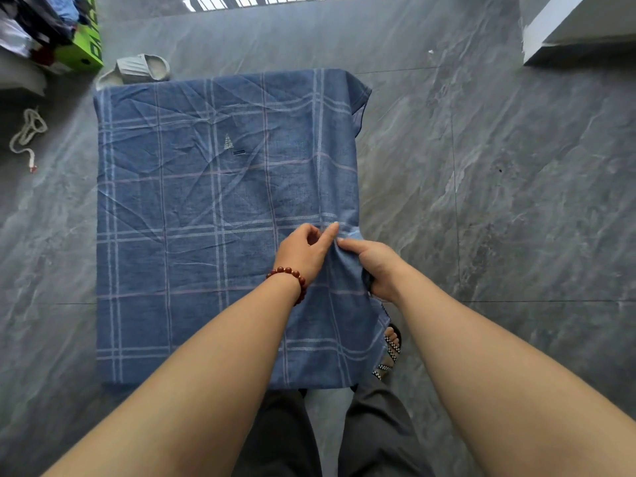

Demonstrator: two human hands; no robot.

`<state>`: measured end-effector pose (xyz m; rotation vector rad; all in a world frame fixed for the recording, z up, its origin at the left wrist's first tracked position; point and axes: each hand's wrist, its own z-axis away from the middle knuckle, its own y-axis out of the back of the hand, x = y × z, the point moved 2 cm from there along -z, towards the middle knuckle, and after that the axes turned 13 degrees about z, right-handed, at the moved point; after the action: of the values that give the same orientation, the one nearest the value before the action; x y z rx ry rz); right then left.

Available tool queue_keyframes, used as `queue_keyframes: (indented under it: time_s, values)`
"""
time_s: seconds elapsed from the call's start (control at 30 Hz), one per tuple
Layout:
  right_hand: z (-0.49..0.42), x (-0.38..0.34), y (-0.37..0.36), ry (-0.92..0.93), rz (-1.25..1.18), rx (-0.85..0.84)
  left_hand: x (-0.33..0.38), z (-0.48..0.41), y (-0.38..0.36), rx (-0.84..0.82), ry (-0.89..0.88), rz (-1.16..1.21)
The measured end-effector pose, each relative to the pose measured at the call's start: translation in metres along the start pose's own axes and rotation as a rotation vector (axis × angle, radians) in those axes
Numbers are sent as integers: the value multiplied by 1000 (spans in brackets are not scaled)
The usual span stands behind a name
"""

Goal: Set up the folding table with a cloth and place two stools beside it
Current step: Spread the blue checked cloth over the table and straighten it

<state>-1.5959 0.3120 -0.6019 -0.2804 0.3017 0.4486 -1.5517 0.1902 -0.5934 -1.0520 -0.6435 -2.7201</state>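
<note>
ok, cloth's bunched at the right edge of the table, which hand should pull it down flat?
Right hand, probably. It already grips the bunched fold of the blue checked cloth at the table's right edge. The left hand only pinches the fold from the tabletop side.

Blue cloth point(206, 208) with pale plaid lines, grey marbled floor point(499, 201), green box point(86, 49).

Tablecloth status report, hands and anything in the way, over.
Left hand pinching, right hand gripping blue plaid tablecloth at its right edge. Cloth spread over table, creased. No stools in view. Grey slipper beside far corner.
</note>
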Motion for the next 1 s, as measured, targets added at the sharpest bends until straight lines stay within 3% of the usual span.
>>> queue_keyframes:
  time_s: [0.23, 0.4, 0.53, 0.6, 0.77, 0.87, 1.0]
  values:
    - [5, -5, 8, 194, -47, 172, 12, 4, -4, 34, -102, -129]
    - [7, -10, 11, 193, 21, 255, 17, 8, -11, 112, -75, -81]
    - [9, -16, 12, 96, -218, 79, 27, 13, -11, 185, -193, -90]
    - [8, -18, 12, 78, -277, 86, 33, 12, -13, 167, -196, -83]
    - [14, -25, 3, 45, -97, 17, 40, 2, -21, 196, -70, -9]
    - [17, -31, 8, 72, -90, -58, 45, -8, -21, 165, -17, -93]
    - [15, -35, 21, 63, 0, 42, 49, -19, -15, 96, -9, -171]
